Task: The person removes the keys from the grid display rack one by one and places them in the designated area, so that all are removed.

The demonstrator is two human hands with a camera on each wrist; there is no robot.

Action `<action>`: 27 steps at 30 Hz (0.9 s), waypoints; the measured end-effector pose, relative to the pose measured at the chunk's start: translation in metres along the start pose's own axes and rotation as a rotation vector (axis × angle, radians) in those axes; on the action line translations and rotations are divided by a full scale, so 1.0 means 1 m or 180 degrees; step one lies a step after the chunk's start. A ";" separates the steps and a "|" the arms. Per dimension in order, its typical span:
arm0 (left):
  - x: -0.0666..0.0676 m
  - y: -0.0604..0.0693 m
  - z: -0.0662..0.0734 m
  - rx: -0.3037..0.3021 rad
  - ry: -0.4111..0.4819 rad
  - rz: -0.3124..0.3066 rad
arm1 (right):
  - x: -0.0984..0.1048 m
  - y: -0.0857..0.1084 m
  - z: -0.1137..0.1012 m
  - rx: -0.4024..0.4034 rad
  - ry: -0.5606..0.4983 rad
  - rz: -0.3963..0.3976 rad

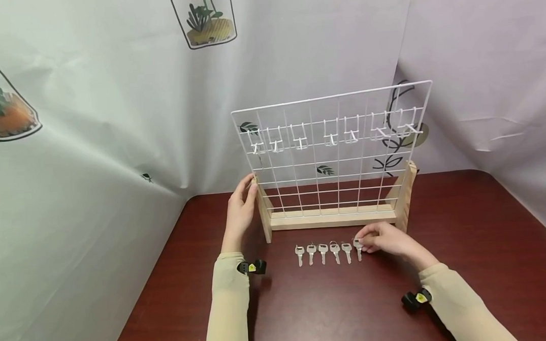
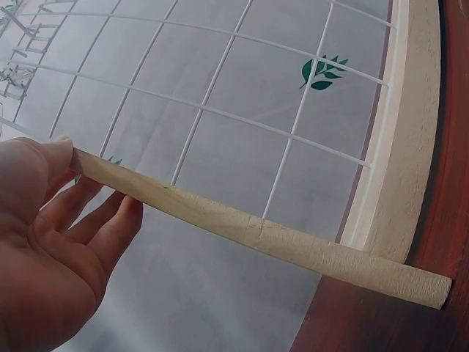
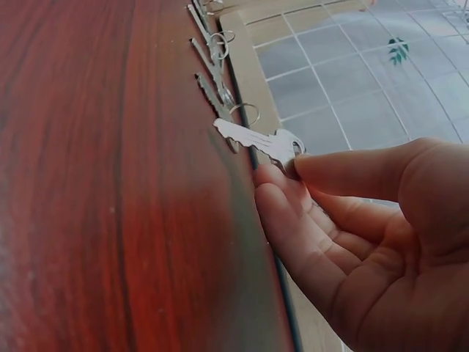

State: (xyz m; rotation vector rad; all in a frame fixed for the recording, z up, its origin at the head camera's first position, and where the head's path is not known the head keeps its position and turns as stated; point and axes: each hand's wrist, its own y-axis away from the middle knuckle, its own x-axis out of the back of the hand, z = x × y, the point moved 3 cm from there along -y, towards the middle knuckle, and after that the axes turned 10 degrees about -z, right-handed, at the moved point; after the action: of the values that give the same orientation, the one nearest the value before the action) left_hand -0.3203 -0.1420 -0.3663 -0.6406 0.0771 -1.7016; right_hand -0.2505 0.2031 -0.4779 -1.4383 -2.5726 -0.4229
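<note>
My left hand (image 1: 240, 207) holds the top of the left wooden post (image 2: 256, 231) of a white wire grid rack (image 1: 316, 179), with the thumb on one side and fingertips on the other. My right hand (image 1: 388, 241) pinches a silver key (image 3: 256, 141) by its head between thumb and fingers; its blade points away from the hand. In the head view this key is at the right end of a row of several silver keys (image 1: 323, 253) lying before the rack. Small rings show on some of them. White hooks (image 1: 330, 138) line the upper grid.
A wooden crossbar (image 1: 332, 220) joins the rack's posts, with the right post (image 1: 407, 195) beyond my right hand. The rack stands on a dark red table (image 1: 306, 311). Behind hangs pale printed cloth (image 1: 318, 51). Something thin and metallic, unclear, hangs at the leftmost hook (image 1: 256, 148).
</note>
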 end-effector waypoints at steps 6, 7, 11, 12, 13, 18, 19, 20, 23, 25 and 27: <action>0.000 0.000 0.000 0.0022 -0.0012 -0.0002 | -0.001 0.000 0.003 -0.0082 0.0024 -0.0056; 0.000 -0.001 0.000 0.0022 -0.0015 -0.0002 | -0.001 0.000 0.004 -0.0099 0.0032 -0.0059; 0.000 -0.001 0.001 0.0005 -0.0006 -0.0002 | -0.001 0.000 0.005 -0.0160 0.0043 -0.0056; 0.000 -0.001 0.001 -0.0001 0.0004 -0.0006 | -0.001 0.000 0.005 -0.0172 0.0050 -0.0054; 0.000 -0.001 0.001 -0.0007 0.0011 -0.0008 | -0.001 0.000 0.006 -0.0184 0.0057 -0.0053; -0.001 0.000 0.001 0.0005 0.0018 -0.0015 | -0.002 -0.001 0.007 -0.0189 0.0139 -0.0090; -0.001 0.000 0.000 0.0015 0.0008 -0.0015 | -0.002 -0.001 0.007 -0.0184 0.0154 -0.0104; -0.001 0.000 0.000 0.0023 -0.0003 -0.0017 | -0.003 -0.001 0.007 -0.0177 0.0171 -0.0117; 0.000 0.001 0.000 0.0038 -0.0013 -0.0026 | -0.003 -0.001 0.007 -0.0163 0.0209 -0.0157; 0.000 0.001 0.001 0.0040 -0.0003 -0.0031 | -0.003 -0.001 0.007 -0.0157 0.0246 -0.0173; 0.000 0.001 0.001 0.0037 0.0011 -0.0034 | -0.002 -0.001 0.008 -0.0162 0.0271 -0.0174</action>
State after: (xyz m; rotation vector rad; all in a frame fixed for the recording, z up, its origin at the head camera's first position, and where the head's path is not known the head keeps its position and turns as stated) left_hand -0.3193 -0.1419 -0.3657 -0.6306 0.0661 -1.7123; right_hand -0.2503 0.2031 -0.4860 -1.3378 -2.5560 -0.5491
